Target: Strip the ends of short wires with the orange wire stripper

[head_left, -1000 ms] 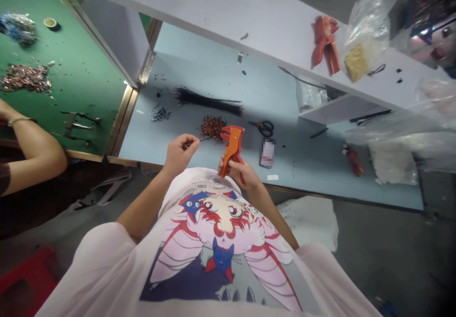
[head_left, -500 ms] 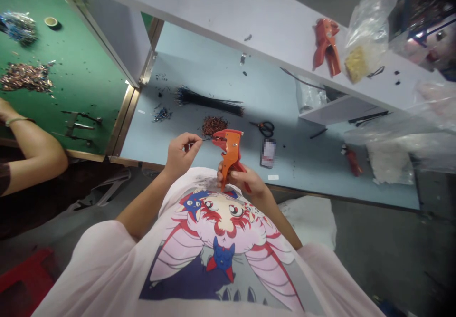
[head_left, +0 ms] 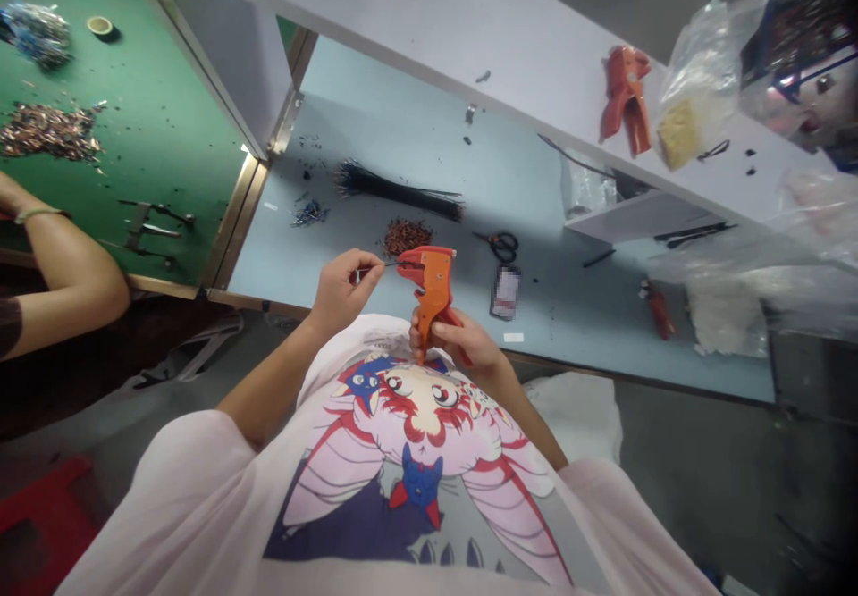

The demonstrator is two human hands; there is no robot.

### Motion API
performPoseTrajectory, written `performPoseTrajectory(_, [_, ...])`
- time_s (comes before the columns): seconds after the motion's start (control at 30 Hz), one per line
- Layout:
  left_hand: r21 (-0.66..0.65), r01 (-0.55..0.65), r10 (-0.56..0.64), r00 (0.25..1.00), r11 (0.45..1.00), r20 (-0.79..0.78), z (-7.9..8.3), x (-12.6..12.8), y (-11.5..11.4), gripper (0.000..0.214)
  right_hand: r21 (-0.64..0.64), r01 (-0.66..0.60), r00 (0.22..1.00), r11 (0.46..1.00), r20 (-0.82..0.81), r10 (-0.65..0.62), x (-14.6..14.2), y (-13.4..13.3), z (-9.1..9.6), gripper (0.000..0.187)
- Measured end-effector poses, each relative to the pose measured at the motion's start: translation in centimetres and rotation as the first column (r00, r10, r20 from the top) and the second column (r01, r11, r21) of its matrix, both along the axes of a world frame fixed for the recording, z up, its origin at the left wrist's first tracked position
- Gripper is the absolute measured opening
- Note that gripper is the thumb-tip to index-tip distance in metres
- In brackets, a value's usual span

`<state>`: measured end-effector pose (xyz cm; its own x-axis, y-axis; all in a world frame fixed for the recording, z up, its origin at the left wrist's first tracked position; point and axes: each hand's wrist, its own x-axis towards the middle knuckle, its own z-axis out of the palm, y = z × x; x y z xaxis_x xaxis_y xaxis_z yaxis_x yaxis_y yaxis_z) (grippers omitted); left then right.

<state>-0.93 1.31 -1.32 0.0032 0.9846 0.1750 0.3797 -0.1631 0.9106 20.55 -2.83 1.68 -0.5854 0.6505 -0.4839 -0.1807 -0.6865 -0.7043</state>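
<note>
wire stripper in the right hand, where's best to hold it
Hold the handles of the wire stripper from below, as the right hand does: they run down from the orange head, so fingers can wrap round them, leaving its front end free, facing the wire in the left hand.

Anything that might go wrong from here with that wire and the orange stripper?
The thin wire, pinched only in the fingertips of the left hand, might bend or slip before it enters the orange wire stripper held in the right hand. Those fingertips are close to the tool's front, so they could perhaps get nipped. Both hands are past the bench edge, so a dropped wire would likely miss the bench.
</note>
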Motion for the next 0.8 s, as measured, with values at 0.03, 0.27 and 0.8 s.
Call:
performPoseTrajectory(0.03, [0.001, -0.002, 0.002, 1.0, 1.0, -0.001, -0.03, -0.03, 0.02, 0.018, -0.003, -0.009, 1.0, 1.0, 0.004, 0.009, -0.01, 0.09, 0.04, 0.037])
performPoseTrajectory(0.27, [-0.002, -0.011, 0.011, 1.0, 1.0, 0.002, -0.28, -0.04, 0.07, 0.018, -0.025, -0.024, 1.0, 0.999, 0.0, 0.024, 0.16, 0.45, -0.12, 0.035])
performPoseTrajectory(0.8, [-0.034, 0.01, -0.011, 0.999, 0.999, -0.037, -0.37, 0.57, 0.11, 0.014, -0.008, 0.018, 1.0, 1.0, -0.016, -0.018, 0.55, 0.49, -0.69, 0.027])
